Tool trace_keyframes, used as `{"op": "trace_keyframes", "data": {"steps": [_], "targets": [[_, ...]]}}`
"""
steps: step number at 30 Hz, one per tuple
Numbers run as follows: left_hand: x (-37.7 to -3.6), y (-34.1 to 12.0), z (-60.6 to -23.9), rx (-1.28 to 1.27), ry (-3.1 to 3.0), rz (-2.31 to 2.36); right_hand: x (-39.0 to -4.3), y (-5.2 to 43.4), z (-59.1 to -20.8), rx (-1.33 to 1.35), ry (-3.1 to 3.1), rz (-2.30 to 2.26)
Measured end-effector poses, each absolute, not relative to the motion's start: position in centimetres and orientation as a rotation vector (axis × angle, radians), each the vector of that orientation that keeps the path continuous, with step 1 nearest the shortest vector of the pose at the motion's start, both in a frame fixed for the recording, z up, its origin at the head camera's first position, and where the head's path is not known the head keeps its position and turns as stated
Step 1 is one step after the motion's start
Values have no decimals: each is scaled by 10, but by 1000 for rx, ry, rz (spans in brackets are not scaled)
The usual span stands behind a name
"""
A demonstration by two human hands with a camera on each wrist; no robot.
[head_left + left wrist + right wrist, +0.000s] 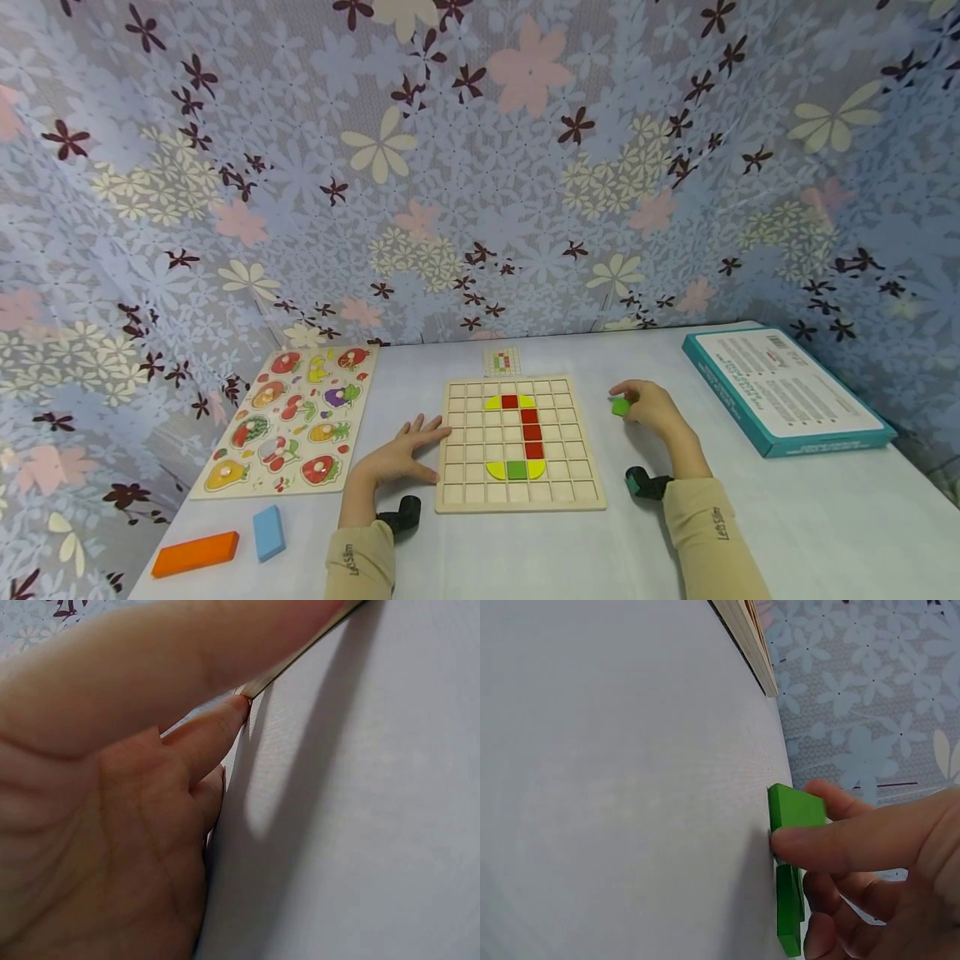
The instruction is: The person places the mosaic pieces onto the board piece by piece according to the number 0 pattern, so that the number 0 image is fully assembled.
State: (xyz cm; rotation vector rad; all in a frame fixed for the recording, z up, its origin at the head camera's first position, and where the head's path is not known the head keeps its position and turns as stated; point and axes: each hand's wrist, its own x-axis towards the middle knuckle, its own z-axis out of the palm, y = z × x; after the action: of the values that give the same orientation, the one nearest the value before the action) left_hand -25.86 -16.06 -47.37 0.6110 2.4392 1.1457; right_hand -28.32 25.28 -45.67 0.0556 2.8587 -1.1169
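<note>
Green tile [620, 407] being pinched by right hand [651, 407] on white table [787, 517], just right of grid board [517, 443]
Left hand [397, 457] is lying flat, fingers straight, touching the board's left edge; fruit puzzle [292, 419] is sitting further left

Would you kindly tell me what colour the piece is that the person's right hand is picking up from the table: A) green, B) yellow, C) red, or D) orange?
A: the right hand pinches a green piece on the table, right of the grid board.
</note>
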Motion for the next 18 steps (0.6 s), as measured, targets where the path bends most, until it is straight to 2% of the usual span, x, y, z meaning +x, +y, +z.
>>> {"op": "trace_keyframes", "data": {"steps": [18], "targets": [[-258, -160, -473, 592, 2438, 1156, -279, 245, -450, 45, 2851, -1258]]}}
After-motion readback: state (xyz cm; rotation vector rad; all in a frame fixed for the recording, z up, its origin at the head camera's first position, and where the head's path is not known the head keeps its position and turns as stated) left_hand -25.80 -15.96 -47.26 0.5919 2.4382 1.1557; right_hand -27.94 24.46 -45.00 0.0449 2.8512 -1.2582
